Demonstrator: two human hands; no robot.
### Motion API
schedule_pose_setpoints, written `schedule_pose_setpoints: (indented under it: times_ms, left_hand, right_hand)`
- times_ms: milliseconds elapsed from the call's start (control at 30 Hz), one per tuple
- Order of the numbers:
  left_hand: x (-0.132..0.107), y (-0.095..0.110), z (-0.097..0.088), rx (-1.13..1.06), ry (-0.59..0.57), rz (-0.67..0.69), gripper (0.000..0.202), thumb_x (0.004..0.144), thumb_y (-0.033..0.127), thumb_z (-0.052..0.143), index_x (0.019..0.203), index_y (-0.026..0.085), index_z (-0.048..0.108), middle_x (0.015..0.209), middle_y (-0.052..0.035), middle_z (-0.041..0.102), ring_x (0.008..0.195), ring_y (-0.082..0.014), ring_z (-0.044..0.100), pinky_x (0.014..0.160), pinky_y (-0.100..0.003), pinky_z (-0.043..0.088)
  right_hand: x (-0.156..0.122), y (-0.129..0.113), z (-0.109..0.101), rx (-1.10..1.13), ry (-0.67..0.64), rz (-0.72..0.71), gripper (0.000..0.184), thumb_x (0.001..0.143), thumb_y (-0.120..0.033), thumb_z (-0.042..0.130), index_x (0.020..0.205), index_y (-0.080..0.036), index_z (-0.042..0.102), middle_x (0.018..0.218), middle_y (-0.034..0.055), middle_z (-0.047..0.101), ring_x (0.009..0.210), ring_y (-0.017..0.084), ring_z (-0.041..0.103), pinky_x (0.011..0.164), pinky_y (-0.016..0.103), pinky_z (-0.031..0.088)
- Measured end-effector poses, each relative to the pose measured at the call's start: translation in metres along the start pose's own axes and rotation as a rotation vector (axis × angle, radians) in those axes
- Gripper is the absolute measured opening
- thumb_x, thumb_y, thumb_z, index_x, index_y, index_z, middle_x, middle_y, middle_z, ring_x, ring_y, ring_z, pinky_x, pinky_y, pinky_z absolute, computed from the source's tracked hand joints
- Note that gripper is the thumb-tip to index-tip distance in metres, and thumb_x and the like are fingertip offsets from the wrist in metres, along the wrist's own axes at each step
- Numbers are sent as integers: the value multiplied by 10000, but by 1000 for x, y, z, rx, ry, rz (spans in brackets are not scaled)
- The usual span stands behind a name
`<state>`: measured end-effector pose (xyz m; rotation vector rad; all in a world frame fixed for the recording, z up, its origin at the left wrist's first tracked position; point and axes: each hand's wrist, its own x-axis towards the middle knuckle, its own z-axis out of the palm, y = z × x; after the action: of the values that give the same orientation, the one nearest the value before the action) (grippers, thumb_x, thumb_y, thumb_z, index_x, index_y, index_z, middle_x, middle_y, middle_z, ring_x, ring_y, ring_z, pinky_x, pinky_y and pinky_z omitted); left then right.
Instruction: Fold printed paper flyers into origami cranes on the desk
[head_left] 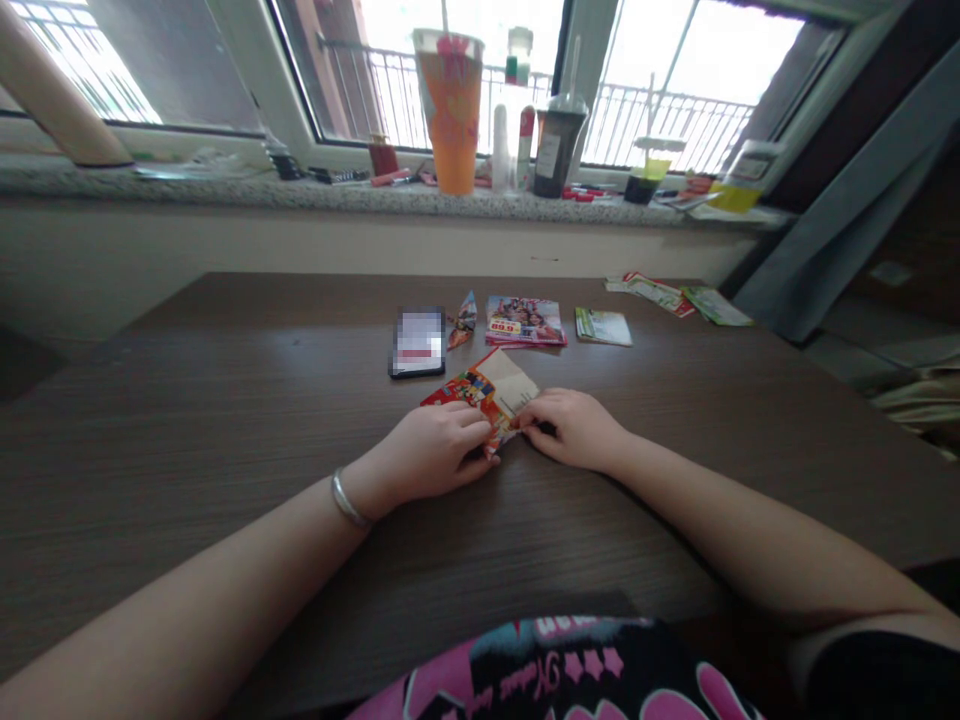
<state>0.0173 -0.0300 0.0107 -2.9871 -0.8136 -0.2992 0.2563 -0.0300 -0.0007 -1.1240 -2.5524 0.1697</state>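
Observation:
A folded colourful printed paper (491,388) lies on the dark wooden table (225,400) in front of me. My left hand (431,450), with a silver bangle on its wrist, pinches the paper's near edge from the left. My right hand (574,428) grips the same near edge from the right, fingertips almost meeting those of the left hand. The paper's near corner is hidden under my fingers.
Behind the paper lie a phone (418,342), a small folded paper piece (463,321), a printed leaflet (525,321), a green card (603,326) and more leaflets (660,292) at the far right. Cups and bottles, among them an orange cup (451,110), stand on the windowsill.

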Motion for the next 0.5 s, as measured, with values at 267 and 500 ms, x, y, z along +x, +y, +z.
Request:
schedule_pose_setpoints:
  times_ms: [267,500]
  left_hand:
    - [1,2,0,93,34,78,220,922,354,483,846,176,587,896,-53,635,806,-197,602,715,-307,478]
    - [2,1,1,-51,20,-42,230,943,336,453,831,177,576,842,-46,666,770,-177,619,687,-279,447]
  right_hand:
    - [1,1,2,10,25,-10,74,826,-180,562,828,-185,636,808,48,688,774,178,601,722,274,429]
    - [1,5,1,57,1,-68,116,866,-181,527,863,-181,642,843,57,692,822,185,602,765,289,446]
